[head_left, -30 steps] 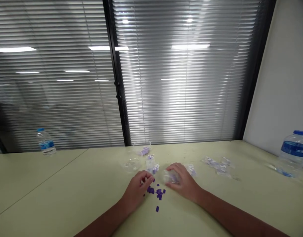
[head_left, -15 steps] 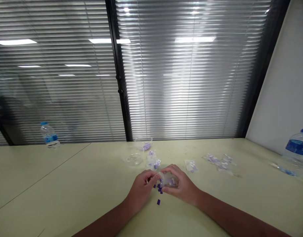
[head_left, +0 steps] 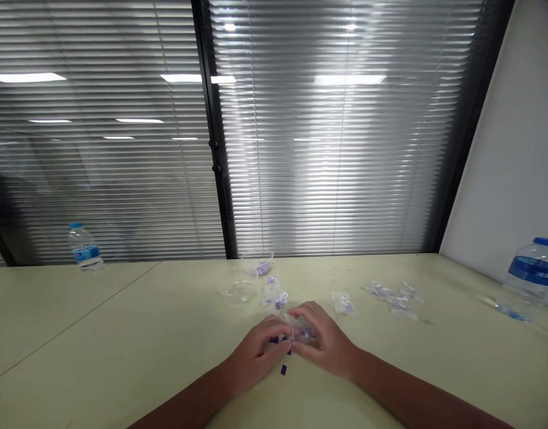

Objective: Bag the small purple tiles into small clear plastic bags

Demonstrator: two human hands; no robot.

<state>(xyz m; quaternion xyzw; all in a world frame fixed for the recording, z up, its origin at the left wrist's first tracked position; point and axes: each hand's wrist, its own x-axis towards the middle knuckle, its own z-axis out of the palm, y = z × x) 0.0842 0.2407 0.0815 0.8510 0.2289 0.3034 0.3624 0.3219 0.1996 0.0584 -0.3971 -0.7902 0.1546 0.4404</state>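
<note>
My right hand (head_left: 330,342) is curled around a see-through plastic bag (head_left: 307,335) with small purple pieces inside. At the bag's mouth, on its left side, my left hand (head_left: 262,348) has thumb and forefinger closed on the edge. The forefinger's tip reaches to the opening; whether it is inside I cannot tell. Dark purple pieces (head_left: 274,340) lie under and between the left fingers, partly hidden. One small dark purple piece (head_left: 283,370) lies on the table just in front of the hands.
Behind the hands are a small bag of purple and white pieces (head_left: 274,295), a clear round lid (head_left: 238,291) and a clear tub (head_left: 257,257). More small bags (head_left: 343,302) (head_left: 392,295) lie to the right. Water bottles stand at far left (head_left: 84,249) and right (head_left: 531,277).
My left hand has moved in closer to the bag's mouth, its fingers now covering most of the loose purple pieces. My right hand keeps its hold. The view has shifted slightly.
</note>
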